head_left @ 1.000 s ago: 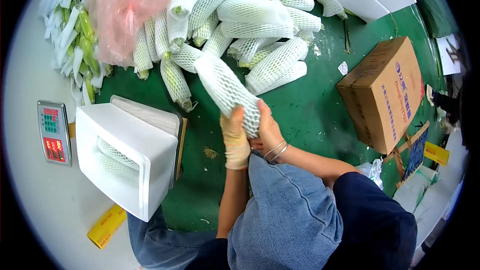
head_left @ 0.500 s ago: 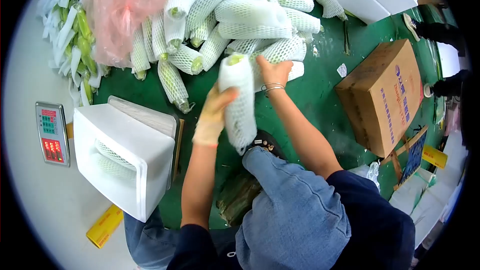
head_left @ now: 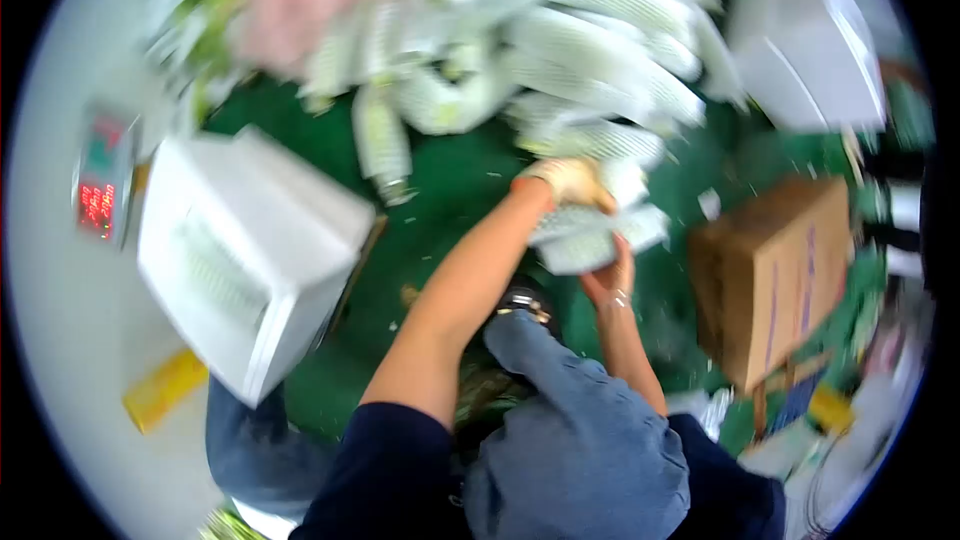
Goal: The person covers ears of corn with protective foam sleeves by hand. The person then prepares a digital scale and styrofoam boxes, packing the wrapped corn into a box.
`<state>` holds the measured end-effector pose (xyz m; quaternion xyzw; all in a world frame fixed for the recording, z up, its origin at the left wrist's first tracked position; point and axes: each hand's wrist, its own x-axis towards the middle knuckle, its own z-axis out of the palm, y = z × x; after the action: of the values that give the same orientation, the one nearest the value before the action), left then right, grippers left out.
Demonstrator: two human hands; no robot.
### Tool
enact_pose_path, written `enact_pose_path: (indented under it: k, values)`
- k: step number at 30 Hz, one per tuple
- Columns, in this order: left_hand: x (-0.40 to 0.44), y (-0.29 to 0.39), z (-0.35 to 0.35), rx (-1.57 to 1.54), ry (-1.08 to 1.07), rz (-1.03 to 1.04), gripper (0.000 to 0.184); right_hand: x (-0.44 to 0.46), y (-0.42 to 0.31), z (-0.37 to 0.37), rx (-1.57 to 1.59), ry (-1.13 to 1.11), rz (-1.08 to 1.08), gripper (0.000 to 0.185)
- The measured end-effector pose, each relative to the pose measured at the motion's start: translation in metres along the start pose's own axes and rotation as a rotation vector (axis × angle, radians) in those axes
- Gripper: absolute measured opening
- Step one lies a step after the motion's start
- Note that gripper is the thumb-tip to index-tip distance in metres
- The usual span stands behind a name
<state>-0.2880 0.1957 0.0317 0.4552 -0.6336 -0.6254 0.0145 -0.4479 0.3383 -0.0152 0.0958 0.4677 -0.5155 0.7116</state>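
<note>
My left hand, in a pale glove, curls over a long pale-green vegetable in white foam netting at the near right end of the pile. Just below it, my right hand grips the side of another netted vegetable, thumb upward, with a bracelet at the wrist. The two pieces lie side by side, touching. Motion smears both hands, and the left fingertips are partly hidden. Beyond them spreads a heap of similar netted vegetables on the green floor.
A white foam box with netted pieces inside stands at left, beside a digital scale. A cardboard carton is at right, another white foam box at far right. Pink plastic film covers part of the heap.
My left hand has swung right, from the upright netted vegetable at the middle to the pieces by my right hand. My right hand has moved down and right. The whole view has shifted.
</note>
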Motion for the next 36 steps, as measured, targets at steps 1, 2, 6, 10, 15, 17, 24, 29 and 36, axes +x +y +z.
enact_pose_path:
  k: [1, 2, 6, 10, 15, 17, 24, 29, 36]
  values:
    - [-0.006, -0.010, 0.002, 0.108, 0.024, 0.089, 0.051, -0.013, -0.005, 0.005, -0.113, 0.001, 0.022, 0.045]
    - [-0.028, -0.004, 0.003, 0.167, 0.064, 0.148, 0.049, -0.028, -0.009, 0.008, -0.216, 0.005, 0.010, 0.050]
    - [-0.196, 0.020, 0.000, -0.439, 0.680, 0.073, 0.078, -0.072, -0.033, 0.074, -0.577, -0.260, -0.143, 0.069]
    - [-0.363, 0.035, 0.014, -0.775, 1.344, 0.269, 0.060, -0.174, 0.014, 0.274, -0.974, -0.911, -0.172, 0.060]
    - [-0.485, -0.049, -0.008, -0.933, 1.825, 0.484, 0.047, -0.188, 0.196, 0.414, -1.247, -1.483, 0.160, 0.054]
    - [-0.502, -0.093, -0.023, -0.651, 1.951, 0.191, 0.046, -0.169, 0.269, 0.435, -1.570, -1.317, 0.351, 0.057]
    - [-0.484, -0.160, -0.050, 0.758, 1.981, -0.687, 0.056, -0.166, 0.354, 0.394, -1.712, -1.296, -1.738, 0.070]
    - [-0.476, -0.166, -0.060, 0.824, 1.739, -0.729, 0.049, -0.120, 0.400, 0.368, -2.354, -1.369, -1.758, 0.060]
    - [-0.458, -0.159, -0.067, 0.597, 1.449, -1.054, 0.044, -0.120, 0.200, 0.377, -1.204, -1.537, -1.316, 0.036]
